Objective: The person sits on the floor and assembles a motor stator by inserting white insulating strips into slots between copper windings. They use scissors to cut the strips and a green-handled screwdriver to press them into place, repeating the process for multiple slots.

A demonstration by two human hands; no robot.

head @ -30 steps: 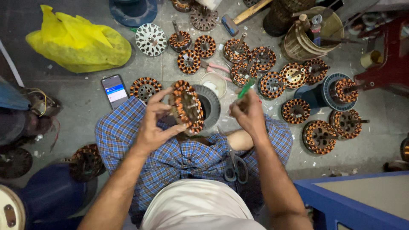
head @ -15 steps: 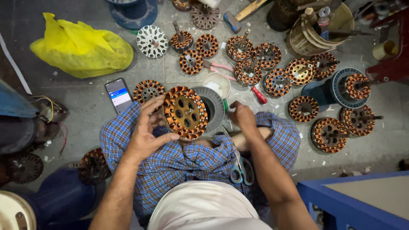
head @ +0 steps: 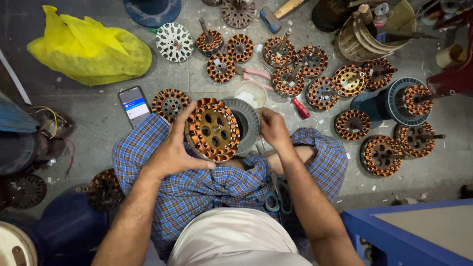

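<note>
The grey concrete floor (head: pixel 88 108) is crowded: a yellow plastic bag (head: pixel 91 49) lies at the upper left, and copper-wound stators (head: pixel 295 59) are spread in a loose arc ahead of the seated person, with a wide ring-shaped spool (head: pixel 246 120) just past the knees. Held over the checked cloth of the lap is one wound stator (head: pixel 213 129), tilted so its face shows to the camera; the left hand (head: pixel 172 152) grasps it, thumb along the lower rim and fingers curled round the far edge. That one-sided grip is the main risk, to my eye: the piece looks heavy, and if it tips out of the palm it could drop onto the spool or the floor and bend the laminations or scuff the enamelled copper. The right hand (head: pixel 272 129) is curled at the spool's right edge; whether it pinches a wire or merely rests there I cannot tell, but a strand pulled tight across the spool's rim could kink or snap. Scissors (head: pixel 277 194) lie on the lap by the right forearm, where a shifting leg could send them sliding or catch the arm. The phone (head: pixel 134 104) lies beside the left knee, close enough for a falling stator to hit it.
</note>
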